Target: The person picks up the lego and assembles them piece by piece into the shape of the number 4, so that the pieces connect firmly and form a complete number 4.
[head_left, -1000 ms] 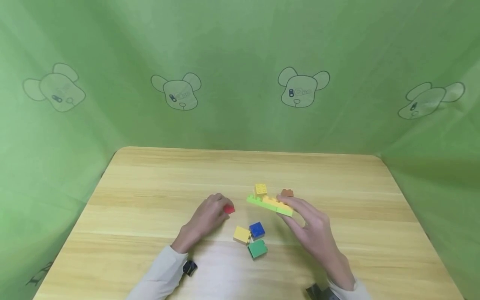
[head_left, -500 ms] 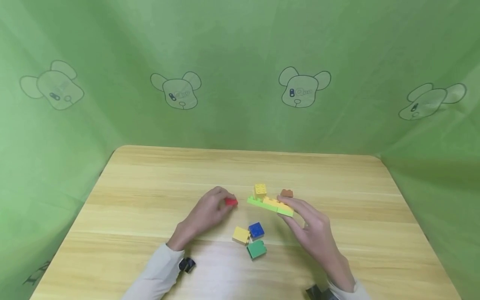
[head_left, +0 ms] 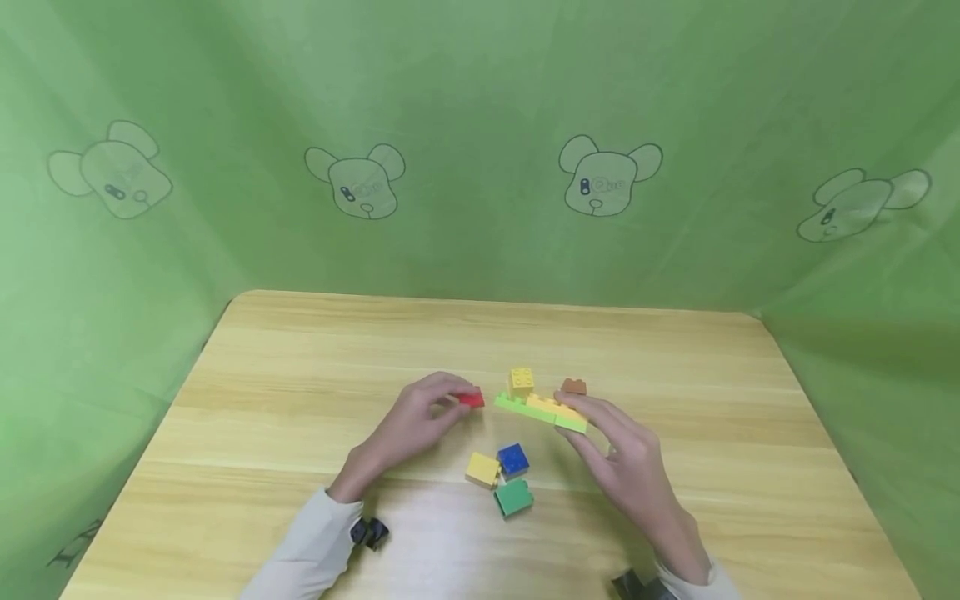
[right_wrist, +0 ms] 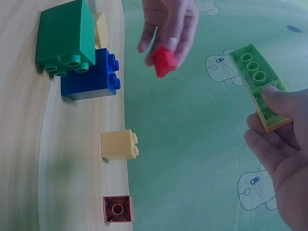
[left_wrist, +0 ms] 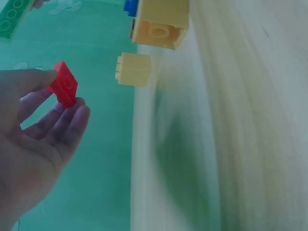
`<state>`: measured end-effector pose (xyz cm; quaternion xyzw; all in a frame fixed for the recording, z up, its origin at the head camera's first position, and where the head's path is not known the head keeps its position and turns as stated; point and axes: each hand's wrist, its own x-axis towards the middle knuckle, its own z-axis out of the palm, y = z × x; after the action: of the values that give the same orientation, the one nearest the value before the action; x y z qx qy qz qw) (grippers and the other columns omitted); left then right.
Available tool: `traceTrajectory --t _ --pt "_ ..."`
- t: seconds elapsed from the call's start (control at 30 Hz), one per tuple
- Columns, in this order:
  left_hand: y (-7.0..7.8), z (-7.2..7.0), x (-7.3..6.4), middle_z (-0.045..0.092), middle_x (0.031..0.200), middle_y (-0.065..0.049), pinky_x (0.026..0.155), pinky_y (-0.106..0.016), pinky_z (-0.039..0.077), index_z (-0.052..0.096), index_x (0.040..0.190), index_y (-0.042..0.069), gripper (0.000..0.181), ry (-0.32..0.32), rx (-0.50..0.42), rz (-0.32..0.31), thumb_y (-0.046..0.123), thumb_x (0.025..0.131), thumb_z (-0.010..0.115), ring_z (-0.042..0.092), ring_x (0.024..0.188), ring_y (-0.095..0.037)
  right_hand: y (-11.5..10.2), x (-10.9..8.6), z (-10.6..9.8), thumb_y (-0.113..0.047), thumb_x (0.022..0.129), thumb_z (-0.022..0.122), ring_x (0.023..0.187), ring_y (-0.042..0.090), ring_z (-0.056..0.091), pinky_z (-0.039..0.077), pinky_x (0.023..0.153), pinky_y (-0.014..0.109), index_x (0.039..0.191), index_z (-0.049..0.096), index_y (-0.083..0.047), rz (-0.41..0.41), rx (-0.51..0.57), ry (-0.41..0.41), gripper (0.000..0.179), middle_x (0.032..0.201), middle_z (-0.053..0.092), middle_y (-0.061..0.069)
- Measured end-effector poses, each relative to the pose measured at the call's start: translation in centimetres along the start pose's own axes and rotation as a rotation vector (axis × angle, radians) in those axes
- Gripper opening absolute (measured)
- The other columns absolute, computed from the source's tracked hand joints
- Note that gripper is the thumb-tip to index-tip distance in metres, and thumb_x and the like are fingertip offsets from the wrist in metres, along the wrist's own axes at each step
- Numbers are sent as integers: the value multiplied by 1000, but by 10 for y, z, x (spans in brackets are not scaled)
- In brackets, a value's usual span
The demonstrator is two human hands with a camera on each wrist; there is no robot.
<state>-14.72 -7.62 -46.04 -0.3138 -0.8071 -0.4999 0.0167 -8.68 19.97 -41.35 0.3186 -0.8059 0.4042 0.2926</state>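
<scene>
My left hand (head_left: 416,417) pinches a small red toy brick (left_wrist: 66,84) between thumb and fingertips, held up off the table. To the right, my right hand (head_left: 626,458) grips a joined strip of toy bricks: light green bricks (right_wrist: 255,67) underneath and a yellow-orange brick (head_left: 551,407) on top. In the right wrist view the thumb lies on the hollow green underside. The strip's free left end points toward the red brick, with a small gap between them in the head view.
On the wooden table (head_left: 300,350), a yellow brick (head_left: 521,381) and a brown brick (head_left: 574,386) stand behind the strip. Closer in, a yellow brick (head_left: 483,470), a blue brick (head_left: 513,460) and a green brick (head_left: 514,498) lie clustered. A green curtain (head_left: 480,250) hangs behind.
My left hand has moved away from me and to the right, bringing the red brick closer to the strip. The right hand and its strip have stayed nearly still.
</scene>
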Motion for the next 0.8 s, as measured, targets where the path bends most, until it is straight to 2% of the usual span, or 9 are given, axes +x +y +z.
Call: traceTrajectory --t 0.1,0.23,0.33,0.5,0.8 --pt "6 -3 1 63 116 0 81 -27 54 66 115 9 25 35 -44 25 11 90 65 60 102 -11 -1 0 0 2 72 74 104 24 63 47 93 23 115 64 1 5 -2 -5 44 112 66 15" --pt "28 -11 3 64 116 -9 81 -28 55 65 113 1 24 63 -79 5 7 90 64 62 103 -20 -3 0 -1 1 74 73 104 25 63 47 92 22 116 63 2 4 -5 -7 43 112 66 16" --pt "33 -12 2 64 116 -14 81 -30 55 65 113 -2 24 78 -98 -20 1 89 63 61 105 -26 -5 1 -1 1 76 72 103 25 63 47 92 22 116 63 2 -3 -8 -5 42 111 66 16" --pt "20 -9 1 65 117 -5 81 -29 55 66 115 6 24 119 -106 -14 11 93 61 61 105 -19 -7 2 0 1 77 71 103 26 63 47 92 22 116 62 4 -17 -7 -3 40 111 65 17" --pt "31 -11 3 64 117 1 86 -28 53 65 117 11 25 130 -126 60 21 97 55 60 107 -14 -13 0 2 0 76 71 105 26 62 47 93 23 119 62 1 -4 -10 -35 43 114 65 15"
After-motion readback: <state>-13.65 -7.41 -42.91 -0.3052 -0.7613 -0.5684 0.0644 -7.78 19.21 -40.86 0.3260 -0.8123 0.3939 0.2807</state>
